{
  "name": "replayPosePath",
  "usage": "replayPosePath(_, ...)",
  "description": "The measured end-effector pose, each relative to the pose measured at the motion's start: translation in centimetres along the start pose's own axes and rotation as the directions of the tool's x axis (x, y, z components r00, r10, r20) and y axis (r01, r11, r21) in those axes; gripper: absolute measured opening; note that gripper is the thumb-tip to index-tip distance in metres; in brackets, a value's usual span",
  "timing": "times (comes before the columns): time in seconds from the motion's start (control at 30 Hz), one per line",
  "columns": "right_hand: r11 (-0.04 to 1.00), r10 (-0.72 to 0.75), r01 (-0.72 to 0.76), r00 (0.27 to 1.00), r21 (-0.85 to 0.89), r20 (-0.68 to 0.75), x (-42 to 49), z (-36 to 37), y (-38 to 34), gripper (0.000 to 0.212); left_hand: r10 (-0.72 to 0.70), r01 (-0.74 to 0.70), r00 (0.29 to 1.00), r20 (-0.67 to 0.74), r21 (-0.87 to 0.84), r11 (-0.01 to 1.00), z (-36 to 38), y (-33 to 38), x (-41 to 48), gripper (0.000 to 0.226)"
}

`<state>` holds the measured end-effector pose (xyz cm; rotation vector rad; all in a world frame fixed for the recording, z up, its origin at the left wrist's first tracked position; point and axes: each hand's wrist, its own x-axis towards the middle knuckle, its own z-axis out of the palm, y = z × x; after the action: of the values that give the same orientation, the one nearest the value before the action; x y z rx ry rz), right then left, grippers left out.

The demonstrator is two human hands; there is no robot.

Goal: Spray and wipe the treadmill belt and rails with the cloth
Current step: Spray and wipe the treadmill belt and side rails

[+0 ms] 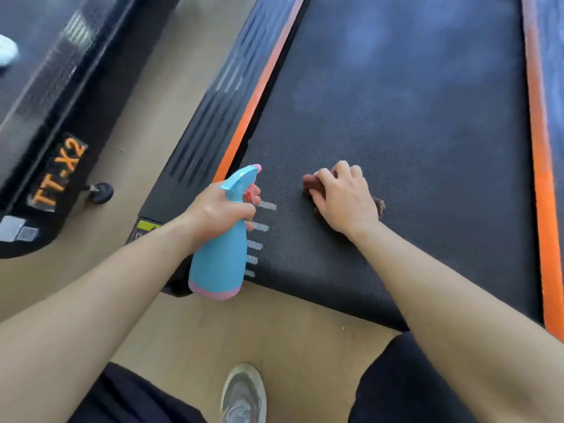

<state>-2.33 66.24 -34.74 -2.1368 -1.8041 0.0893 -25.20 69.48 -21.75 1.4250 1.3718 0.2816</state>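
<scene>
Right hand grip: the right hand [345, 199] lies on top of a bunched reddish-brown cloth [309, 185], fingers bent over it, pressing it onto the belt.
Cloth position: on the treadmill belt [396, 117] towards its near end, showing at the fingertips and at the heel of the hand.
Left hand grip: the left hand [218, 209] is wrapped round the neck of a blue spray bottle [218, 261], one finger on the pink trigger.
Bottle: upright, pink base off the floor, nozzle aimed over the belt's left edge.
Belt: dark, textured, with a row of short white dashes beside the bottle.
Rails: orange-striped left rail [259, 96] and right rail [540, 154] flank the belt.
Surroundings: tan floor [183, 331], a grey shoe [242, 395], and a neighbouring machine [58, 175] lettered "FT-X2" to the left.
</scene>
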Motion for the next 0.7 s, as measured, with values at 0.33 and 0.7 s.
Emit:
replayPosePath(0.33,0.923,-0.381,0.377,0.923,0.078,0.053,-1.5,1.7,-4.4,0.04,-0.082,0.078,0.996,-0.036,-0.099,0.992,-3.2,-3.9,-2.6,0.06)
replayPosePath(0.7,0.869,-0.495,0.489,0.865,0.078,0.088,-3.9,2.0,-7.2,0.035,-0.132,0.125,0.991,-0.027,-0.172,0.977,-2.9,-5.9,-4.4,0.063)
